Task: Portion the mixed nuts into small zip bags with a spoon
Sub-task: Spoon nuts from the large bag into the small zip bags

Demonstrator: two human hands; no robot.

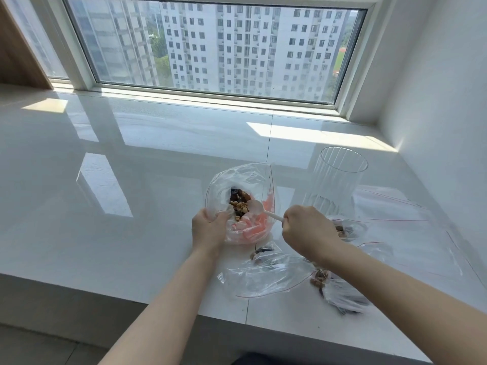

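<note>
filled zip bags [266, 275] nearest, right hand [305, 230] gripping spoon [257, 207], left hand [208, 230] holding big bag [242, 180], perhaps glass vase [334, 180] behind

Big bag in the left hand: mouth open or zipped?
Open: left hand holds the big bag mouth spread, spoon bowl over nuts.

We see two bare forearms reaching in from the bottom edge, with no sleeves, watch, rings or bracelets on them. Our left hand [208, 230] and right hand [307, 230] are ungloved. A dark patch of clothing shows at the bottom edge between the arms.
</note>
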